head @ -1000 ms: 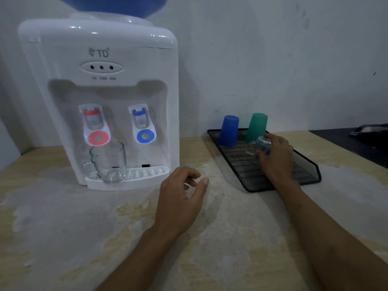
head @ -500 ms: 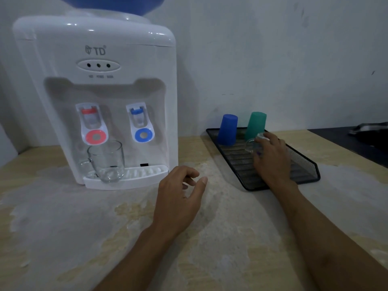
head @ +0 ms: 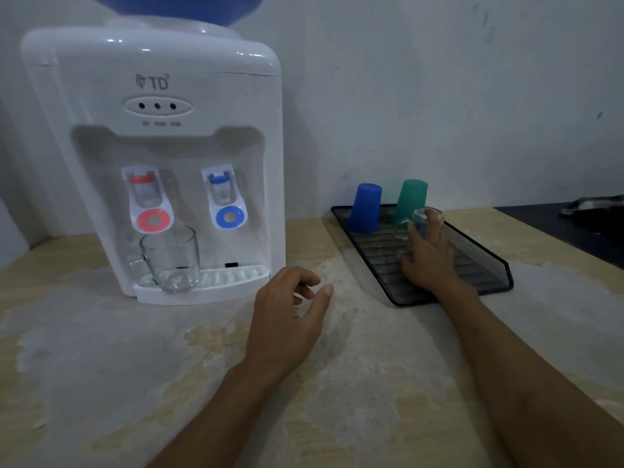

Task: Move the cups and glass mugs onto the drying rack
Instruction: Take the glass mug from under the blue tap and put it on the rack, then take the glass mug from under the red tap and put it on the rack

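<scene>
Nearest me, my left hand (head: 287,319) hovers over the middle of the worn, pale wood-patterned counter (head: 101,383), its grip loosely curled and empty, thumb apart from the bent fingers. Farther out toward the right edge, my right hand (head: 427,255) reaches into the black wire-mesh drying rack (head: 486,265), its grip wrapped around a small clear glass mug (head: 417,226) that I am setting mouth-down on the mesh; I cannot tell whether its rim has touched down yet. Just beyond it, at the rack's far end, stand the upturned blue plastic cup (head: 364,207) and the upturned green plastic cup (head: 410,199). At the counter's far left, a second clear glass mug (head: 172,258) sits upright on the drip tray of the white water dispenser (head: 162,96). I judge this placement nearly done; next I should let go cleanly, then fetch that last mug and invert it.
</scene>
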